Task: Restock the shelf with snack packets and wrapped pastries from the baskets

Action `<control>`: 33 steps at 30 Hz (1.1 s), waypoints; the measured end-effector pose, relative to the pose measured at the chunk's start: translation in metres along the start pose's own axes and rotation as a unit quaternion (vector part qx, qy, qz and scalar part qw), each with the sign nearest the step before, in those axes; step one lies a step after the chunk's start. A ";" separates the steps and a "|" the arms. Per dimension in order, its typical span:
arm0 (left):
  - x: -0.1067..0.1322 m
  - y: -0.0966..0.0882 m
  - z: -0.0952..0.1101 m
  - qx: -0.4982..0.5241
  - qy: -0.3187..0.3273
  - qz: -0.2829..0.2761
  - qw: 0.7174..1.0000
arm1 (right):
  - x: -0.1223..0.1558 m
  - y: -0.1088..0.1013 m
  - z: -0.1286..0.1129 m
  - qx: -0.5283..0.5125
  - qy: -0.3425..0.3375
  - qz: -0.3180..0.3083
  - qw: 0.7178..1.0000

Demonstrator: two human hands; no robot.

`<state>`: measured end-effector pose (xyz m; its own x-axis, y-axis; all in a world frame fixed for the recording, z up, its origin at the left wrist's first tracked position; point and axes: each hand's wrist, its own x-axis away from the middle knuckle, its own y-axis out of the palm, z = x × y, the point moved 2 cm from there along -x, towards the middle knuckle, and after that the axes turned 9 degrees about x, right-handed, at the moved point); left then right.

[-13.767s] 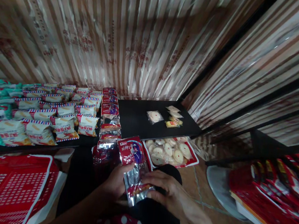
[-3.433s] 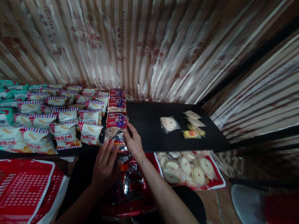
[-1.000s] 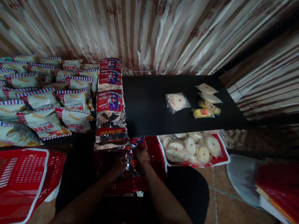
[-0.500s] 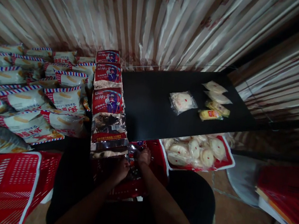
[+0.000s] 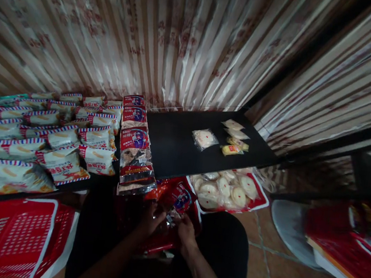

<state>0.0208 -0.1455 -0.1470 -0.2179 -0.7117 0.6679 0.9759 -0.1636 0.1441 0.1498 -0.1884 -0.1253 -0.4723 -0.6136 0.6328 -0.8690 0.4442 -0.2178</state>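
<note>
Low over a red basket (image 5: 160, 245) between my knees, both hands are on a red-topped snack packet (image 5: 180, 197) with a clear, shiny lower part. My left hand (image 5: 152, 220) grips its left lower side, and my right hand (image 5: 187, 232) pinches the right lower edge. The packet's bottom end is dim and partly hidden by my fingers. Just beyond my left hand, matching snack packets (image 5: 135, 137) lie overlapped in a column on the black table (image 5: 167, 146).
Rows of striped-edge snack bags (image 5: 61, 136) fill the table's left side. Toward the right lie a clear-wrapped pale item (image 5: 204, 139) and yellow packets (image 5: 233, 150). A tray of wrapped round white pieces (image 5: 223, 190) sits right of my hands. A red basket (image 5: 21, 227) stands lower left.
Both hands have moved slightly down and apart, and the packet between them has come up into plainer sight with its red top showing. The view has tilted upward and shifted right.
</note>
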 end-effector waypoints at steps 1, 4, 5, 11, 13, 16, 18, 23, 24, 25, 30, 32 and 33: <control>0.007 0.002 0.003 0.004 0.010 -0.007 1.000 | 0.010 -0.008 -0.001 -0.040 0.005 -0.006 0.999; 0.028 0.007 0.011 0.006 0.028 -0.032 0.999 | 0.034 -0.031 -0.008 -0.087 0.000 -0.008 0.996; 0.035 0.010 0.012 0.006 0.029 -0.042 0.999 | 0.041 -0.037 -0.012 -0.092 -0.005 -0.009 0.996; 0.073 0.027 0.028 0.070 0.045 -0.036 0.996 | 0.077 -0.053 -0.052 -0.121 -0.048 -0.014 0.991; 0.084 0.031 0.037 0.082 0.047 -0.041 0.995 | 0.084 -0.054 -0.066 -0.137 -0.060 0.003 0.989; 0.100 0.033 0.052 0.081 0.063 -0.051 0.993 | 0.089 -0.051 -0.085 -0.156 -0.064 0.011 0.986; 0.108 0.032 0.065 0.065 0.099 -0.050 0.992 | 0.090 -0.047 -0.097 -0.158 -0.076 0.003 0.984; 0.124 0.022 0.100 0.058 0.184 -0.078 0.978 | 0.092 -0.033 -0.130 -0.138 -0.140 -0.043 0.980; 0.127 0.019 0.106 0.064 0.192 -0.077 0.976 | 0.092 -0.029 -0.136 -0.135 -0.149 -0.052 0.978; 0.129 0.016 0.112 0.068 0.200 -0.073 0.975 | 0.091 -0.025 -0.142 -0.135 -0.158 -0.058 0.977; 0.135 0.006 0.128 0.071 0.245 -0.016 0.967 | 0.087 -0.010 -0.170 -0.138 -0.202 -0.059 0.968; 0.135 0.004 0.131 0.088 0.275 0.017 0.957 | 0.083 -0.003 -0.182 -0.127 -0.212 -0.066 0.967; 0.135 0.004 0.133 0.100 0.290 0.032 0.951 | 0.081 0.001 -0.188 -0.120 -0.217 -0.074 0.966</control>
<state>-0.0040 -0.1509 0.0409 -0.0688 -0.9824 0.1737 0.9565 -0.0155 0.2915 0.1385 -0.1149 0.0655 -0.4087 -0.8745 0.2612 -0.8969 0.4378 0.0623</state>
